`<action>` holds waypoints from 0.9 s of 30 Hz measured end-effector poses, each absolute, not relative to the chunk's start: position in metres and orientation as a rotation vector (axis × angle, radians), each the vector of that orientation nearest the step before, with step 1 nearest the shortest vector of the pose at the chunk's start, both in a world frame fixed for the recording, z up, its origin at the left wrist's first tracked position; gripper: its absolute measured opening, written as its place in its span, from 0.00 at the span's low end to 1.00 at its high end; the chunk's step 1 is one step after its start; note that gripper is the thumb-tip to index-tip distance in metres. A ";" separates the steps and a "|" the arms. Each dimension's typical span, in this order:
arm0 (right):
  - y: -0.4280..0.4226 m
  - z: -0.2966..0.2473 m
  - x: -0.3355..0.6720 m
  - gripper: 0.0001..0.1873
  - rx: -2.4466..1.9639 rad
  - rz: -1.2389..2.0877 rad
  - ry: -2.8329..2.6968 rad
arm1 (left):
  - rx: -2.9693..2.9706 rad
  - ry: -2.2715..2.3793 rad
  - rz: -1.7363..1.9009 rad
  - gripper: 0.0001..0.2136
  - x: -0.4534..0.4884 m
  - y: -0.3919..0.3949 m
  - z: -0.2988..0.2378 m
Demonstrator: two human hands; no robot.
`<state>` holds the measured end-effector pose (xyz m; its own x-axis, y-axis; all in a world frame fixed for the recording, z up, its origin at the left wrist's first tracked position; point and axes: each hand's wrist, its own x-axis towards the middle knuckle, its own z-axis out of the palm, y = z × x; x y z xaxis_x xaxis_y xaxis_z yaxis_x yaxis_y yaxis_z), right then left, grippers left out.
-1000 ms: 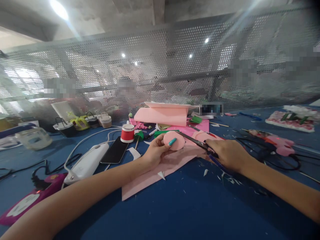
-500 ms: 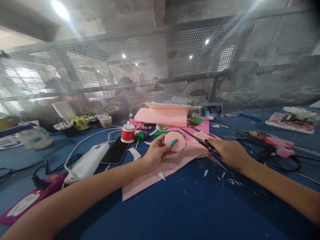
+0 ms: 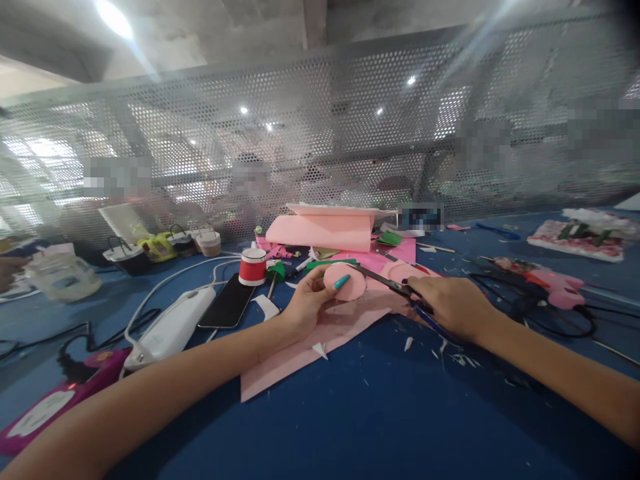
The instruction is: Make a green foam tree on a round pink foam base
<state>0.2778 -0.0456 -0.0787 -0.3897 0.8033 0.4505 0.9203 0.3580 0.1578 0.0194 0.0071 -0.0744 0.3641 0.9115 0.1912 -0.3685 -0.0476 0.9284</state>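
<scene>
Between the thumb and fingers of my left hand [image 3: 307,300] is a round pink paper disc [image 3: 350,285], its flat face turned toward me. My right hand [image 3: 447,303] is closed around the handles of a pair of scissors [image 3: 395,285]. The dark blades point left and reach the disc's upper right edge; whether they touch it I cannot tell. Beneath both hands lies a large pink paper sheet [image 3: 280,370] on the blue table. A small white paper scrap [image 3: 320,351] rests on that sheet.
Left of my hands are a red-and-white cup [image 3: 253,268], a phone [image 3: 227,303], a white power strip [image 3: 173,327] with cables and a magenta device [image 3: 65,400]. Rolled pink paper [image 3: 320,232] lies behind. A pink glue gun [image 3: 550,283] and white scraps [image 3: 463,360] are right.
The scissors have moved left, bringing the blades to the disc's upper right edge, and they look more closed. The whole view has shifted slightly. At the far left, another person's hand has appeared.
</scene>
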 end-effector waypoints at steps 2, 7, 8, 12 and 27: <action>-0.046 -0.078 0.277 0.22 -1.527 -0.558 -2.341 | 1.188 0.587 1.136 0.20 0.020 0.007 -0.075; -0.047 -0.078 0.277 0.23 -1.518 -0.576 -2.357 | 1.170 0.569 1.126 0.19 0.019 0.008 -0.076; -0.047 -0.077 0.277 0.23 -1.519 -0.584 -2.354 | 1.167 0.562 1.125 0.19 0.019 0.009 -0.077; -0.048 -0.077 0.276 0.22 -1.561 -0.564 -2.379 | 1.166 0.540 1.128 0.20 0.018 0.010 -0.079; -0.046 -0.077 0.279 0.19 -1.572 -0.440 -2.368 | 1.277 0.609 1.122 0.21 0.019 0.007 -0.077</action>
<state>0.2786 -0.0459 -0.0767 -0.3783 0.8440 0.3802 0.9243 0.3672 0.1045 0.0188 0.0068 -0.0770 0.3835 0.8984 0.2139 -0.3102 -0.0928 0.9461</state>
